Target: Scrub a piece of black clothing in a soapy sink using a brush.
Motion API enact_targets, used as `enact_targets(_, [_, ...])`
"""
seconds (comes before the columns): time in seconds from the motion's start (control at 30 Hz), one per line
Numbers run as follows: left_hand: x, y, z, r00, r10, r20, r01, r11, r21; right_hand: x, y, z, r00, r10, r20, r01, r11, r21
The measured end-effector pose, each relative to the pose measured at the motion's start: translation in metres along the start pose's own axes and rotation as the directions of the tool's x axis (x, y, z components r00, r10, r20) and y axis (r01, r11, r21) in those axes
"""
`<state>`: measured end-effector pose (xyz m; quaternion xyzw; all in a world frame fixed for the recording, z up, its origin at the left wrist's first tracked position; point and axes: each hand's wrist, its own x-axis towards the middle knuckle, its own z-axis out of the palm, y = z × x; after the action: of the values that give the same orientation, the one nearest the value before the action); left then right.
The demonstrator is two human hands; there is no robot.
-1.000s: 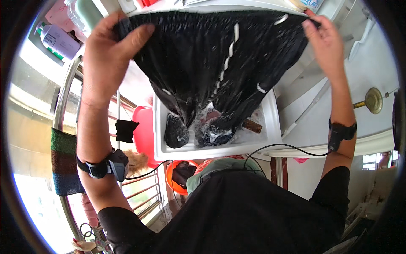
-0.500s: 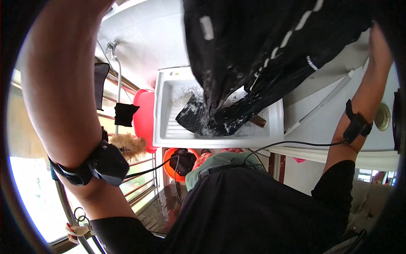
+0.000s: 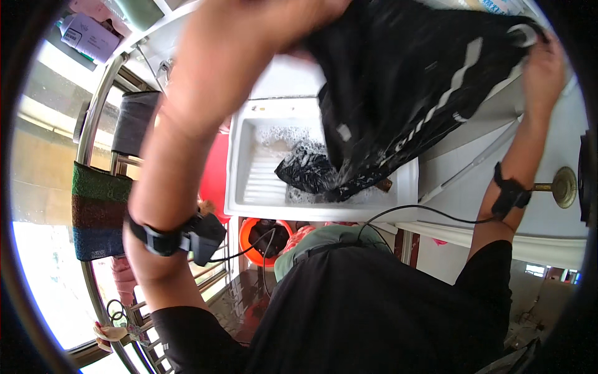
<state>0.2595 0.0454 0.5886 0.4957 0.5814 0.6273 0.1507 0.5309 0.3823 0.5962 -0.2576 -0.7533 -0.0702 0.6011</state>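
black garment (image 3: 430, 71): held up, lower end in sink (image 3: 311, 215) near front edge
right hand (image 3: 544, 68): fingers gripping its top
left hand (image 3: 289, 26): blurred, cannot tell grip
step: apparently lifting
next move: likely needs firm hold

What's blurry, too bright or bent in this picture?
In the head view, the left hand is smeared and the right hand is blurred too, while the white sink looks fairly crisp; in the head view, the window at lower left glares white; in the head view, the metal rail bows near the dark round border, a fisheye effect.
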Motion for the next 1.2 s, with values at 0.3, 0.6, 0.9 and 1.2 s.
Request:
enact_targets(0.3, [-0.187, -0.237, -0.032, 0.679, -0.712, -0.178, 0.693, 0.702, -0.163, -0.215, -0.13, 0.139, 0.696, -0.392, 0.602, -0.144, 0.745, 0.652])
enact_targets(0.6, [-0.274, -0.369, -0.073, 0.383, -0.735, -0.56, 0.777, 0.584, -0.236, -0.366, -0.221, 0.304, 0.634, -0.357, 0.687, -0.088, 0.848, 0.522])
enact_targets(0.9, [-0.315, -0.448, -0.099, 0.38, -0.696, -0.609, 0.876, 0.483, -0.005, -0.588, -0.193, 0.177, -0.471, -0.268, 0.84, -0.239, 0.956, 0.172])
enact_targets(1.2, [-0.328, -0.459, -0.087, 0.537, -0.42, -0.731, 0.843, 0.276, 0.461, -0.607, -0.141, 0.172, -0.4, -0.072, 0.914, 0.019, 0.996, 0.086])
